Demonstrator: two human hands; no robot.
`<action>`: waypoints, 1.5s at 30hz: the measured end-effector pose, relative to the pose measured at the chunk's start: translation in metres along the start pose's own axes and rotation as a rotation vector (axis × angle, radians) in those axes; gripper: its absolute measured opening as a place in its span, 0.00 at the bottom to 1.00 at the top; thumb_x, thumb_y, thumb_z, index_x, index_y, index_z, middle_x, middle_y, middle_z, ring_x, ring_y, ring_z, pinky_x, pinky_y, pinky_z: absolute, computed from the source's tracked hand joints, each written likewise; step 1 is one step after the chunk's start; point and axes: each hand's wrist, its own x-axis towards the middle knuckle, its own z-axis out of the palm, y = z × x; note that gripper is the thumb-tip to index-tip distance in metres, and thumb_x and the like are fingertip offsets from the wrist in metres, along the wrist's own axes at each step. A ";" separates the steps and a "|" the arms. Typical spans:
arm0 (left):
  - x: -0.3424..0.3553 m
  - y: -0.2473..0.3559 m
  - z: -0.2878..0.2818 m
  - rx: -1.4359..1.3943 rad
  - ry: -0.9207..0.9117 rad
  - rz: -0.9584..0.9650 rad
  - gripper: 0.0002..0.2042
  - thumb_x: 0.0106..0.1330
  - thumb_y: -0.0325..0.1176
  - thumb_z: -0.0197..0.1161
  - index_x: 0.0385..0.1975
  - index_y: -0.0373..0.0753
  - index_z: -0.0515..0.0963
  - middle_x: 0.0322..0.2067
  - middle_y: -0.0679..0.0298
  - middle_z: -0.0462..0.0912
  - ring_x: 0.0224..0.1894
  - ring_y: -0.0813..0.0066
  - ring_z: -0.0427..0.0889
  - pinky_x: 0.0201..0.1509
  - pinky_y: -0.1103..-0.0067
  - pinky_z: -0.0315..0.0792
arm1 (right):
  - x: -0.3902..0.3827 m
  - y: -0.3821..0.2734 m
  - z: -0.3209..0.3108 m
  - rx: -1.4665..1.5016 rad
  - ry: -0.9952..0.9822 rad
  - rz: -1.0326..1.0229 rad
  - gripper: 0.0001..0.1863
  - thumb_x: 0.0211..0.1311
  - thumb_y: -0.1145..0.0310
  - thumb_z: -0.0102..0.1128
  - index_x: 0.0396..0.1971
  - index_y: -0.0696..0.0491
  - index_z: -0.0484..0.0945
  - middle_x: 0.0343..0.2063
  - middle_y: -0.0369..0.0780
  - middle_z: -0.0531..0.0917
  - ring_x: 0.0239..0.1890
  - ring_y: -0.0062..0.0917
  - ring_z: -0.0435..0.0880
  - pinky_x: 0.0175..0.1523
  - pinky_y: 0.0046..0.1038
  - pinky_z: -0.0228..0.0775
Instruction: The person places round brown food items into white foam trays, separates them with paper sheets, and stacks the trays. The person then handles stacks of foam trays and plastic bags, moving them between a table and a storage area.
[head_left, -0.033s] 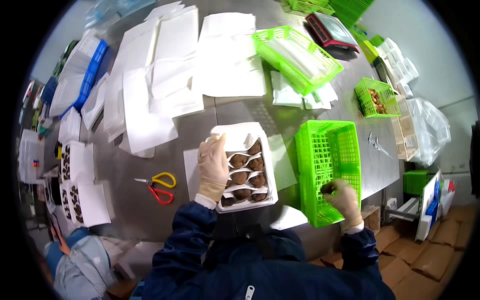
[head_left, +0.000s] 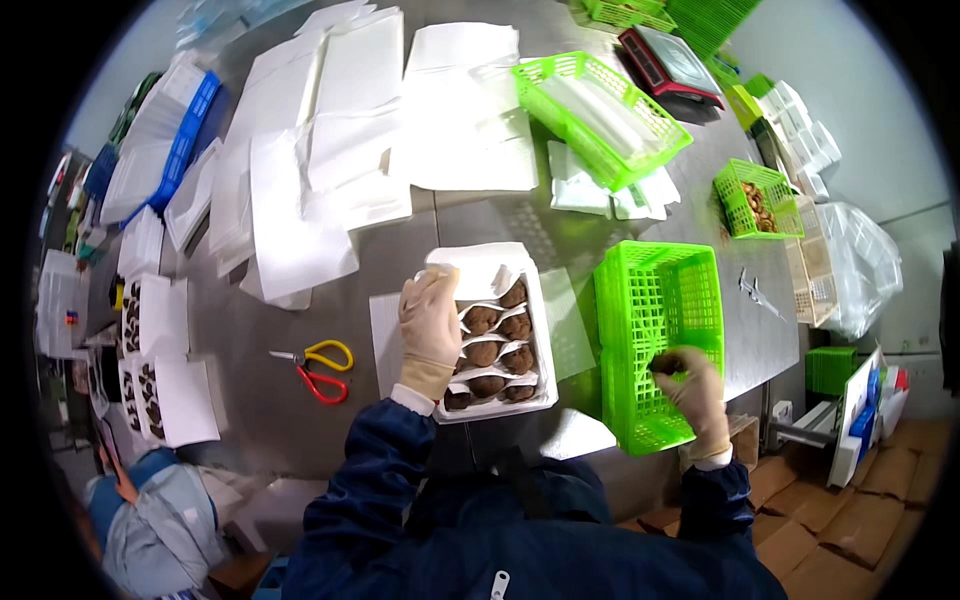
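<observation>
In front of me a white box (head_left: 546,375) holds rows of dark brown, rounded, mushroom-like lumps (head_left: 516,327) between folded white paper dividers. My left hand (head_left: 430,325), in a pale glove, lies over the box's left side; its closed fingertips are at the white paper liner (head_left: 480,284) near the far end. To the right stands a long bright green basket (head_left: 612,400). Over its near right part is my gloved right hand (head_left: 697,392), thumb and fingers pinching one dark brown lump (head_left: 661,366).
Scissors (head_left: 325,372) with red and yellow handles lie left of the box. White sheets (head_left: 300,220) cover the far table. Another green basket (head_left: 640,175), a red scale (head_left: 672,65), a small basket of brown pieces (head_left: 735,205) and calipers (head_left: 760,295) are further right. A person's sleeve (head_left: 165,530) shows lower left.
My right hand has risen slightly, turning so that the dark lump in its fingers shows more plainly. My left hand stays at the box. The whole view has shifted slightly.
</observation>
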 end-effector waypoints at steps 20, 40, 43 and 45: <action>0.007 0.006 -0.006 -0.095 0.027 0.005 0.16 0.64 0.21 0.57 0.51 0.35 0.81 0.45 0.50 0.84 0.54 0.47 0.79 0.65 0.61 0.70 | 0.117 -0.185 0.165 -0.086 0.113 -0.481 0.10 0.68 0.60 0.59 0.42 0.48 0.81 0.38 0.41 0.88 0.37 0.41 0.89 0.41 0.43 0.80; 0.080 -0.074 0.011 -0.855 -0.333 -0.493 0.23 0.72 0.40 0.69 0.63 0.37 0.79 0.57 0.61 0.85 0.58 0.74 0.80 0.63 0.80 0.72 | 0.187 -0.140 0.129 1.030 -0.351 -0.238 0.30 0.69 0.61 0.71 0.67 0.57 0.75 0.49 0.39 0.86 0.49 0.20 0.81 0.53 0.22 0.75; 0.089 -0.054 -0.012 -0.605 -0.463 -0.394 0.23 0.65 0.39 0.74 0.59 0.39 0.82 0.53 0.57 0.86 0.55 0.68 0.82 0.62 0.77 0.73 | 0.179 -0.148 0.118 0.875 -0.329 -0.239 0.29 0.63 0.64 0.76 0.63 0.54 0.79 0.48 0.40 0.88 0.48 0.22 0.85 0.53 0.23 0.77; 0.085 -0.049 -0.030 -0.344 -0.483 -0.221 0.21 0.61 0.38 0.75 0.54 0.42 0.85 0.45 0.53 0.87 0.50 0.57 0.85 0.57 0.70 0.77 | 0.171 -0.143 0.117 0.573 -0.253 -0.314 0.22 0.62 0.62 0.76 0.55 0.51 0.85 0.45 0.41 0.89 0.46 0.30 0.87 0.52 0.28 0.78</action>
